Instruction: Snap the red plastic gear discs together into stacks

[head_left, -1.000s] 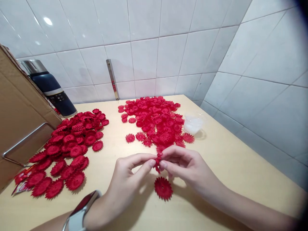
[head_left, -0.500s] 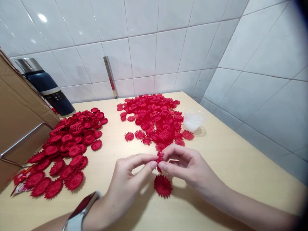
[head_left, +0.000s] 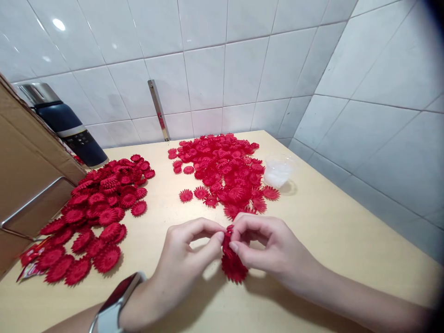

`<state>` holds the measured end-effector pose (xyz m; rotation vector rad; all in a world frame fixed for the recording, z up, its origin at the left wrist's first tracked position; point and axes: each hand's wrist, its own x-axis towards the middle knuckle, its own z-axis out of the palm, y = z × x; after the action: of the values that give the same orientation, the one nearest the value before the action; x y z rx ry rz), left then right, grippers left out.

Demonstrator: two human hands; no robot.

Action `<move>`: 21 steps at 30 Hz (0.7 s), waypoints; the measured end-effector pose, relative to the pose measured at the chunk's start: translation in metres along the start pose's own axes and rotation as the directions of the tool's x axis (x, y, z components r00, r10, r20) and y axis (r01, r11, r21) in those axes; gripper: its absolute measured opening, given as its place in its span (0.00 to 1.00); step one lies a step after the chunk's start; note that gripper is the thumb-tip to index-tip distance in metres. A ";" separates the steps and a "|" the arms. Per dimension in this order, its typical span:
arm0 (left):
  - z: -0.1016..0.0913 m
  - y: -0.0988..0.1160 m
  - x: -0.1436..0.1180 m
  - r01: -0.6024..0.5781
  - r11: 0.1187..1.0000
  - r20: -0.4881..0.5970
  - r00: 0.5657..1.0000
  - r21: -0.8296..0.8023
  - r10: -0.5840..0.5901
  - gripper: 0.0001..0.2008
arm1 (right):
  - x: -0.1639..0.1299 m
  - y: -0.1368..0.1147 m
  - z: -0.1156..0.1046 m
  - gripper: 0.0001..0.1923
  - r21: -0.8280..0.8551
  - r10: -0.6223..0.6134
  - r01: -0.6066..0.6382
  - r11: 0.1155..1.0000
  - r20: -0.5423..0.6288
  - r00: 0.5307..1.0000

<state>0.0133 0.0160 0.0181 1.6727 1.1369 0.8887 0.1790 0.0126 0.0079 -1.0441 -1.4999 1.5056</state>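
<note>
Between my two hands is a small red fabric flower piece (head_left: 228,240) with a fringed edge, held up at a slant. My left hand (head_left: 194,254) pinches its left side between thumb and forefinger. On the other side, the thumb and forefinger of my right hand (head_left: 267,240) close on it too. Directly below lies a larger red fringed disc (head_left: 234,270) on the table, its upper part covered by the held piece. Fingers hide much of the held piece.
A heap of small red fringed discs (head_left: 222,162) lies beyond my hands. Larger ones (head_left: 107,215) are piled at left, beside a cardboard box (head_left: 31,175) and a dark blue bottle (head_left: 74,129). A clear container with white contents (head_left: 277,172) stands right of the heap on the table (head_left: 329,231).
Both hands have come down slightly toward the larger disc. The held piece now overlaps that disc in view, where a gap showed before. The piles have not changed.
</note>
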 end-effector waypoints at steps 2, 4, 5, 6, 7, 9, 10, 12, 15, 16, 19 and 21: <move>-0.004 0.000 0.004 -0.006 0.995 -0.066 0.998 0.097 0.012 0.06 | 0.001 -0.001 0.000 0.06 0.010 0.023 -0.023 1.000 0.003 1.000; -0.008 -0.002 0.009 -0.014 0.982 -0.146 0.988 0.186 0.042 0.06 | 0.003 -0.002 -0.002 0.07 0.009 0.041 -0.041 0.999 0.001 0.999; -0.010 -0.003 0.012 -0.021 0.976 -0.169 0.984 0.218 0.059 0.06 | 0.005 -0.002 -0.003 0.07 0.000 0.047 -0.047 0.999 0.000 0.999; -0.011 -0.005 0.015 -0.031 0.969 -0.179 0.981 0.244 0.077 0.06 | 0.007 -0.002 -0.004 0.06 -0.011 0.053 -0.053 0.999 -0.001 0.999; -0.013 -0.007 0.018 -0.040 0.964 -0.182 0.979 0.264 0.091 0.06 | 0.009 -0.001 -0.006 0.06 -0.021 0.058 -0.058 0.998 0.001 0.998; -0.018 -0.013 0.025 -0.046 0.955 -0.223 0.968 0.292 0.114 0.07 | 0.011 0.000 -0.008 0.05 -0.037 0.062 -0.061 0.997 0.015 0.998; -0.021 -0.016 0.028 -0.038 0.953 -0.256 0.959 0.300 0.119 0.07 | 0.011 0.000 -0.008 0.06 -0.048 0.058 -0.057 0.997 0.018 0.998; -0.030 -0.022 0.037 -0.015 0.955 -0.358 0.925 0.296 0.126 0.08 | 0.010 0.001 -0.010 0.07 -0.078 0.048 -0.046 0.996 0.024 0.999; -0.042 -0.028 0.046 -0.001 0.959 -0.436 0.891 0.284 0.130 0.10 | 0.012 0.003 -0.014 0.07 -0.085 0.028 -0.028 0.996 0.002 1.000; -0.044 -0.029 0.047 -0.002 0.960 -0.439 0.889 0.279 0.130 0.11 | 0.014 0.004 -0.017 0.06 -0.075 0.010 -0.013 0.997 -0.052 0.999; -0.040 -0.028 0.044 -0.018 0.961 -0.406 0.904 0.274 0.133 0.09 | 0.019 0.007 -0.024 0.07 -0.085 -0.075 0.050 0.995 -0.325 0.943; -0.032 -0.024 0.037 -0.034 0.959 -0.373 0.917 0.280 0.141 0.07 | 0.019 0.009 -0.023 0.11 -0.139 -0.139 0.088 0.986 -0.422 0.896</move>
<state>-0.0107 0.0641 0.0086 1.8255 1.5161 1.2079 0.1935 0.0392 -0.0009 -1.2408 -1.3138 1.0269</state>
